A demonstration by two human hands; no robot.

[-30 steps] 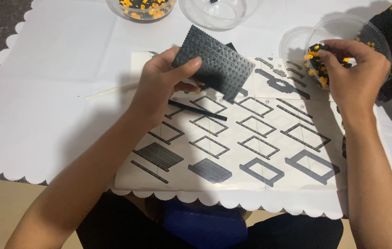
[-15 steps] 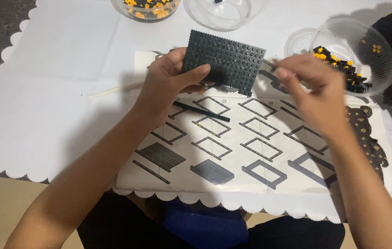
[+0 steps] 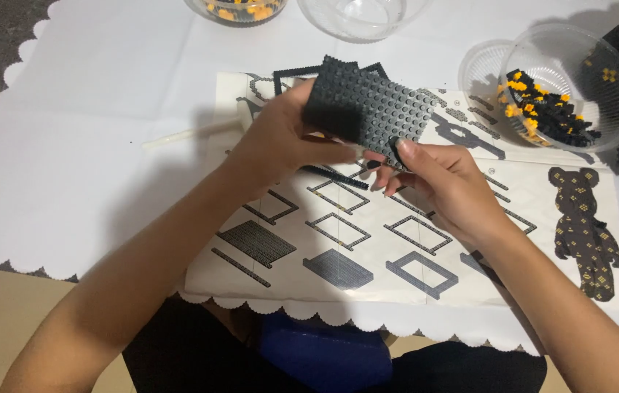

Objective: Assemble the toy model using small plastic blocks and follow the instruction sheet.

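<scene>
My left hand (image 3: pixel 284 142) grips a black studded baseplate (image 3: pixel 368 105) by its left edge and holds it tilted above a printed instruction sheet (image 3: pixel 368 240). My right hand (image 3: pixel 440 178) is at the plate's lower right corner, thumb pressed on the studs over a tiny black piece pinched at the fingertips. The sheet shows grey frame diagrams and a black bear figure with yellow dots (image 3: pixel 585 231).
A clear plastic bowl (image 3: pixel 568 84) of black and yellow small bricks stands at the right on a white scalloped tablecloth (image 3: pixel 76 182). Two more clear bowls, one with yellow bricks (image 3: pixel 240 9) and one (image 3: pixel 360 14) looking empty, sit at the far edge. A thin white stick (image 3: pixel 186 135) lies left of the sheet.
My right hand left the brick bowl, crossed leftward and came to the baseplate's lower right corner. My left hand kept hold of the plate, turning it a little.
</scene>
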